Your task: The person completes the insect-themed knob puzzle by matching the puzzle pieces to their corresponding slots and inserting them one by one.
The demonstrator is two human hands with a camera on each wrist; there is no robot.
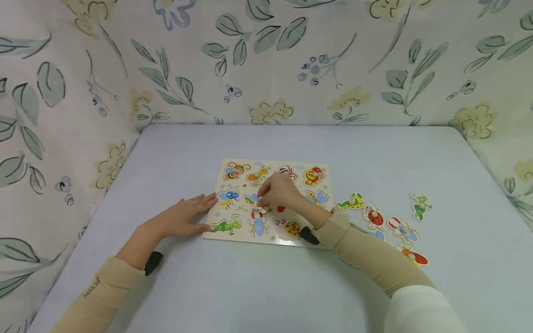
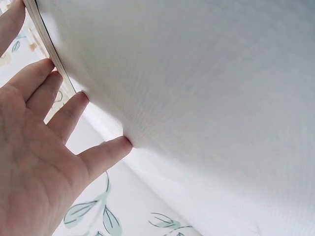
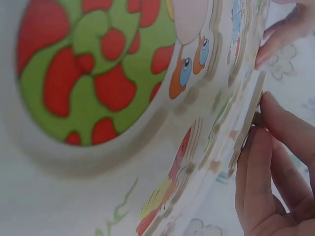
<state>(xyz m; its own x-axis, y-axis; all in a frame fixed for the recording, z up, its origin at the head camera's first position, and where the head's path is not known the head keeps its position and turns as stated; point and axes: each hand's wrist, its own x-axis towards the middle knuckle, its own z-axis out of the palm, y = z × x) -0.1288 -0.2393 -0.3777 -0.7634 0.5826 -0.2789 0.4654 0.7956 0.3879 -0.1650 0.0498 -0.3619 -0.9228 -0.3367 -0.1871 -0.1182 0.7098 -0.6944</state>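
A wooden insect puzzle board [image 1: 245, 239] lies on the table with several printed bugs in rows. My left hand [image 1: 185, 217] rests at the board's left edge, fingers spread and fairly straight; in the left wrist view the fingertips [image 2: 82, 96] touch along that edge. Over the middle row, my right hand [image 1: 280, 193] pinches a thin wooden puzzle piece [image 3: 250, 123] by its small knob. Seen edge-on in the right wrist view, the piece hides its printed face. A snail picture [image 3: 93, 73] fills the near part of that view.
Right of the board lie several loose knobbed pieces: a caterpillar [image 1: 350, 202], a ladybug [image 1: 374, 217], a beetle [image 1: 403, 230], a green insect [image 1: 421, 206] and a red-winged bug [image 1: 414, 255]. The right sleeve [image 1: 370, 254] partly covers others. Floral fabric [image 1: 266, 64] stands behind the table.
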